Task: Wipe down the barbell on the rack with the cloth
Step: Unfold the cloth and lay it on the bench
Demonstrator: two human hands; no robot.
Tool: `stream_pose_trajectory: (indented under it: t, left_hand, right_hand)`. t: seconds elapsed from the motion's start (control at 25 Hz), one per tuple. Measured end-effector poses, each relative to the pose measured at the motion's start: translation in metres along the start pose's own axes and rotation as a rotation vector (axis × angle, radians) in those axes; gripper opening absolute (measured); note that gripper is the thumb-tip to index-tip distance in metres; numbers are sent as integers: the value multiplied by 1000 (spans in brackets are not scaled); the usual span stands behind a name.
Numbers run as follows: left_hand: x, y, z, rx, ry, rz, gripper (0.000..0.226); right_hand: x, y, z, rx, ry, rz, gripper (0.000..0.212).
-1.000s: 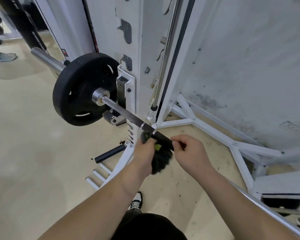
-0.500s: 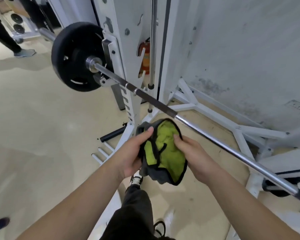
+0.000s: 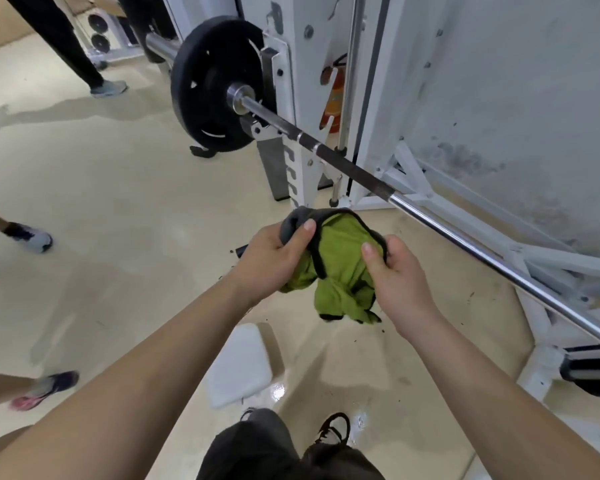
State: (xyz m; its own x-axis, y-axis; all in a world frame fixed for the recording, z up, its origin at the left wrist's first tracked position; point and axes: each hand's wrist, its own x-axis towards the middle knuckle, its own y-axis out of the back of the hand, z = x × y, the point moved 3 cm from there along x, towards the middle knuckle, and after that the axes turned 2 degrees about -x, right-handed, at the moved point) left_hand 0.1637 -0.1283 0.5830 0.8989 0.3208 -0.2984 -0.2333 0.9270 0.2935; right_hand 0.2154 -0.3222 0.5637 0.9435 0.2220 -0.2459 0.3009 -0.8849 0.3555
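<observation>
The steel barbell runs diagonally from upper left to lower right across the white rack, with a black weight plate on its far end. A green cloth with dark grey edging hangs bunched between my hands, below and in front of the bar and not touching it. My left hand grips the cloth's grey upper left corner with the thumb on top. My right hand pinches its right edge.
The rack's white floor frame and a grey wall lie to the right. A red fire extinguisher stands behind the upright. Other people's legs and shoes are at the left. A white pad lies on the beige floor by my feet.
A second ago the cloth was wrapped on the bar under my hands. It has come off the bar, and both hands now hold it lower, turned so the green side shows.
</observation>
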Motion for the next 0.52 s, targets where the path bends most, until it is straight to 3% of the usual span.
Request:
stream_pose_trajectory:
  t: [0.12,0.2,0.32,0.44,0.52]
  left_hand:
    - [5,34,-4,-247,139,-102,24]
    - [11,70,-9,-559,238,-251,32]
    - [28,116,-42,-1010,269,-164,47]
    - [21,119,-114,-967,515,-29,80]
    - [3,105,-146,-809,636,-252,90]
  right_hand:
    - [5,-21,-12,36,-90,-9,26]
    - [9,-43,-15,138,-251,-207,35]
    - [-6,-81,-25,390,-401,-479,32]
    - [-17,-121,-41,677,-454,-460,27]
    - [-20,-144,-47,833,-455,-441,31]
